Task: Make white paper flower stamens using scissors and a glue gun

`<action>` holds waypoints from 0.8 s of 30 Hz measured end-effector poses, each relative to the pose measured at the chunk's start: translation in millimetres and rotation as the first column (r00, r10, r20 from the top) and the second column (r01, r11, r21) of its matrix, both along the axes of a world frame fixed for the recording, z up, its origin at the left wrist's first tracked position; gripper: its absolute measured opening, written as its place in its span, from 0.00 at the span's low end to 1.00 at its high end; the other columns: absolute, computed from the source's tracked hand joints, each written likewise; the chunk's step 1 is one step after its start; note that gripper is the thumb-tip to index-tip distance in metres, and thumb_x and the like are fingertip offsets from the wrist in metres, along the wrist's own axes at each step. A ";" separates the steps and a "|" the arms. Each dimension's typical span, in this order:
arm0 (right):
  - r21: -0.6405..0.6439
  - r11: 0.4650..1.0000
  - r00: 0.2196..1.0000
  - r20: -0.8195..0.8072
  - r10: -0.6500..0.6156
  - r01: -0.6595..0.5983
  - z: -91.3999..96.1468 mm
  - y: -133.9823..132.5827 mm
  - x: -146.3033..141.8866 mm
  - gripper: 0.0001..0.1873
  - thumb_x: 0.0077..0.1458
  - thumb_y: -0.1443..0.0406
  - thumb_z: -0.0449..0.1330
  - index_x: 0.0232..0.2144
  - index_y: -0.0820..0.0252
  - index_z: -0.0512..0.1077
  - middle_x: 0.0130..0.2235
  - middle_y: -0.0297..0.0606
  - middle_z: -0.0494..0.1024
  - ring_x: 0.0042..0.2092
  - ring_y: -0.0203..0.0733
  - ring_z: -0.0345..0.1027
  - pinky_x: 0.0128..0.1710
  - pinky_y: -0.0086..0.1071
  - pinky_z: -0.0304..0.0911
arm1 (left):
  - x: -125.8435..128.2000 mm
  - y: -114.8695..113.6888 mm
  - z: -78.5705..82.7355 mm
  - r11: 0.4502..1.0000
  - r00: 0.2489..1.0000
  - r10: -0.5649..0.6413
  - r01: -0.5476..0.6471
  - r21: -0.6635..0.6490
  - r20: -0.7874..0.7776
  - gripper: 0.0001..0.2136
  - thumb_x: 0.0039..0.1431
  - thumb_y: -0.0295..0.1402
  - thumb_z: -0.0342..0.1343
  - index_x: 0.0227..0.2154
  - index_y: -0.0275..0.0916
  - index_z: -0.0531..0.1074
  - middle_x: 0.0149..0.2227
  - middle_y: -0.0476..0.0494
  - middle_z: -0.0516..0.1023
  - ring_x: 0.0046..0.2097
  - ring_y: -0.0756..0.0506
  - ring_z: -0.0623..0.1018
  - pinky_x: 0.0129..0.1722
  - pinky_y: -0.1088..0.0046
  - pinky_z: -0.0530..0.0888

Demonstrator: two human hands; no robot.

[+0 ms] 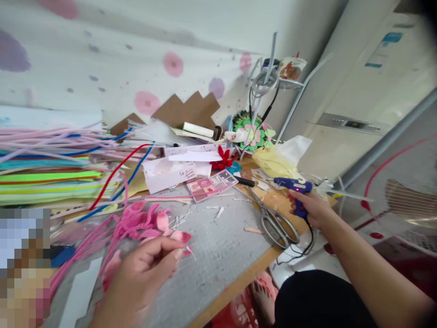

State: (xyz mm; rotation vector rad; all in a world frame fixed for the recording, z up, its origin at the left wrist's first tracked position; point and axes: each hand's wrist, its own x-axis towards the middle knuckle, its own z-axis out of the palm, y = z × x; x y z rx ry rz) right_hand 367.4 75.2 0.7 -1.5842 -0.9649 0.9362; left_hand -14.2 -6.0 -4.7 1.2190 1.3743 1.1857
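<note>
My left hand [145,269] is closed, thumb and forefinger pinching a small pink fuzzy petal [181,236] above the grey work mat [218,264]. Thin white strands hang near its fingertips. At the table's right edge, my right hand [317,208] is wrapped round the grip of a blue hot glue gun [302,187], whose nozzle points left and whose small red light is lit. The gun's black cord [310,241] hangs below that hand. Behind my left hand lies a bunch of pink fuzzy petals and stems [139,223].
Large scissors [273,223] lie open near the front edge. A makeup-like palette [211,184], a red fuzzy flower [223,158] and white paper boxes [170,173] sit behind. Coloured pipe cleaners [51,177] are piled left; a white appliance [341,100] stands right.
</note>
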 end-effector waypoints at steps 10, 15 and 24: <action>-0.152 0.986 0.914 0.405 -0.001 0.069 -5.4 9.7 8.7 0.10 0.57 0.63 0.59 0.39 0.65 0.71 0.40 0.40 0.74 0.38 0.41 0.70 0.35 0.36 0.68 | -1.9 -0.6 3.4 0.996 0.997 -0.061 0.064 0.058 -0.054 0.10 0.51 0.38 0.57 0.20 0.39 0.73 0.18 0.51 0.68 0.26 0.48 0.68 0.29 0.72 0.66; 0.043 0.999 0.803 0.596 -0.012 -0.018 28.7 -13.1 -38.0 0.07 0.51 0.62 0.61 0.27 0.60 0.75 0.36 0.45 0.76 0.44 0.51 0.67 0.36 0.33 0.60 | 1.1 -4.0 6.2 0.991 0.993 -0.116 0.116 0.064 -0.003 0.08 0.53 0.33 0.55 0.20 0.38 0.72 0.19 0.52 0.68 0.25 0.50 0.67 0.27 0.75 0.65; 0.101 0.597 0.603 0.225 0.765 -0.796 24.7 -54.2 -203.1 0.06 0.52 0.64 0.61 0.30 0.60 0.77 0.30 0.35 0.80 0.32 0.36 0.73 0.33 0.29 0.67 | 0.4 -5.0 9.0 0.987 0.986 -0.132 0.140 0.074 -0.103 0.07 0.53 0.30 0.54 0.21 0.38 0.73 0.18 0.52 0.69 0.26 0.49 0.70 0.30 0.74 0.67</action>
